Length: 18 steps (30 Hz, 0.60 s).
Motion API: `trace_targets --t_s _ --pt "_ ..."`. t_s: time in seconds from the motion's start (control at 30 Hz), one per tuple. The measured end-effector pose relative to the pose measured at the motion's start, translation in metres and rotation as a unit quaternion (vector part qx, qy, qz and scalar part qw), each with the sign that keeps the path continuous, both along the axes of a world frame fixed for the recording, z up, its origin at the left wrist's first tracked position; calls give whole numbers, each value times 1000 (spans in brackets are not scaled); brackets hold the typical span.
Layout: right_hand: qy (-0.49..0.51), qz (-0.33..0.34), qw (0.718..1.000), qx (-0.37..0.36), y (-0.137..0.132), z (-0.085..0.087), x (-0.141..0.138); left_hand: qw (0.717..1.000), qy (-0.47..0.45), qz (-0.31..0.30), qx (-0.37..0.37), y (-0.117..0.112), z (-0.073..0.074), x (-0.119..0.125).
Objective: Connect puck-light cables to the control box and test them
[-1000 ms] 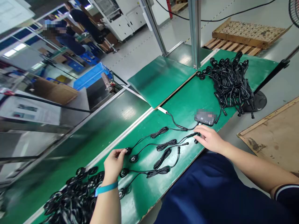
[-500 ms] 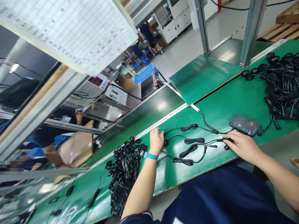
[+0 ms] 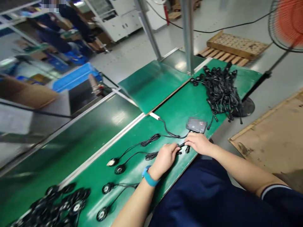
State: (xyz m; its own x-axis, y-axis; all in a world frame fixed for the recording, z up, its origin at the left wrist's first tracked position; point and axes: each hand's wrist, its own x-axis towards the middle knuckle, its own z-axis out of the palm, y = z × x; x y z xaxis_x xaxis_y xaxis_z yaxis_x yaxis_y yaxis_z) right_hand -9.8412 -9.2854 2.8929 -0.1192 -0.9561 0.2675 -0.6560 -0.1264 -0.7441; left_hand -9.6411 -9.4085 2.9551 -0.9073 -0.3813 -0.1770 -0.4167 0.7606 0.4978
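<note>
My left hand (image 3: 166, 157), with a teal band at the wrist, pinches a black cable connector (image 3: 181, 145) near the front edge of the green table. On the connector's other side, my right hand (image 3: 199, 143) grips it too, fingers closed. Just beyond the right hand lies a dark box (image 3: 196, 125), partly blurred out. From the left hand's side, a tied cable bundle (image 3: 151, 155) leads to a round black cable head (image 3: 120, 169). Another tied cable (image 3: 151, 140) lies behind it. My left hand and forearm hide parts of the nearer cables.
A heap of black cables (image 3: 222, 88) covers the table's far right end; another heap (image 3: 63, 205) lies at lower left. A raised green board (image 3: 153, 82) and metal posts (image 3: 189, 37) stand behind. A fan (image 3: 290, 25) is at right. People sit in the background.
My left hand has left the round cable heads and moved right to the connector beside my right hand. The view has swung rightward, bringing the fan into sight.
</note>
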Motion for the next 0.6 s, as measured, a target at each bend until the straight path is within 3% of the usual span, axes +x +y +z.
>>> trace_targets --t_s 0.37,0.5,0.57,0.6 --pt "-54 17 998 27 0 2 1 998 -22 41 47 3 17 -1" --pt "-77 -8 997 24 -4 5 1 996 -24 41 71 -3 26 18" --pt "-70 10 997 28 -7 4 1 998 -11 55 31 -14 25 28" --pt "-62 12 997 39 -9 2 1 998 13 55 -24 -21 22 29"
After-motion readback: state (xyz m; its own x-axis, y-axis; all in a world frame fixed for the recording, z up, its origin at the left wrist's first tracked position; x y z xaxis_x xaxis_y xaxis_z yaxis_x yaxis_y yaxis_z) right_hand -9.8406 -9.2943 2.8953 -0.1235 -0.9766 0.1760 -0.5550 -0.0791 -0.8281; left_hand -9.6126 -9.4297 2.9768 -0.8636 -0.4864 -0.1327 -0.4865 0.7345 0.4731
